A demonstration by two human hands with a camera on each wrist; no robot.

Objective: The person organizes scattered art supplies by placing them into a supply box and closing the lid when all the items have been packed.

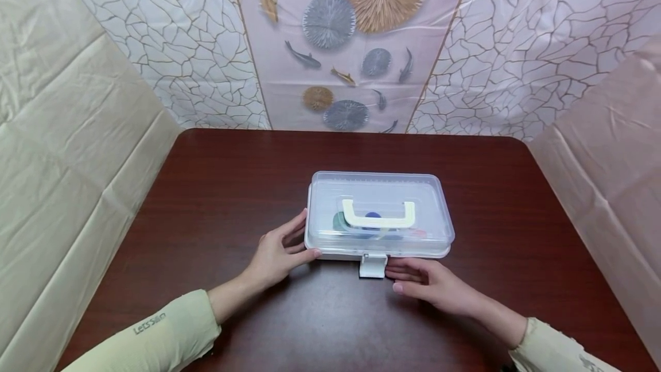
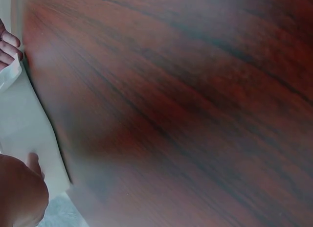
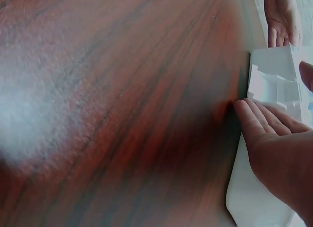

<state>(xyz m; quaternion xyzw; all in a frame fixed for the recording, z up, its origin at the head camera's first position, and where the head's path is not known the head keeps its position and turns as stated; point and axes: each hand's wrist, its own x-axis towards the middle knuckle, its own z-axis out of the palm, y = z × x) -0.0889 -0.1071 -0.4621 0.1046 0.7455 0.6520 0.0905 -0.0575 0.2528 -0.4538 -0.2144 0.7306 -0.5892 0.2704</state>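
A clear-lidded plastic storage box (image 1: 382, 240) with a white carry handle (image 1: 379, 221) sits on the table, its lid down. From its front edge a white latch (image 1: 373, 266) sticks out. My left hand (image 1: 273, 254) holds the box's left front corner, thumb along the front and fingers on the left side. Just right of the latch is my right hand (image 1: 439, 283), its fingers fairly straight and the fingertips right at the latch's edge. The right wrist view shows those fingers (image 3: 264, 119) against the box's white front, below the latch (image 3: 276, 87).
Green, blue and red items show blurrily through the lid. The box stands on a dark red-brown wooden table (image 1: 232, 177). Pale cloth walls (image 1: 88, 148) flank it on both sides, and a patterned curtain (image 1: 206, 33) hangs behind its far edge.
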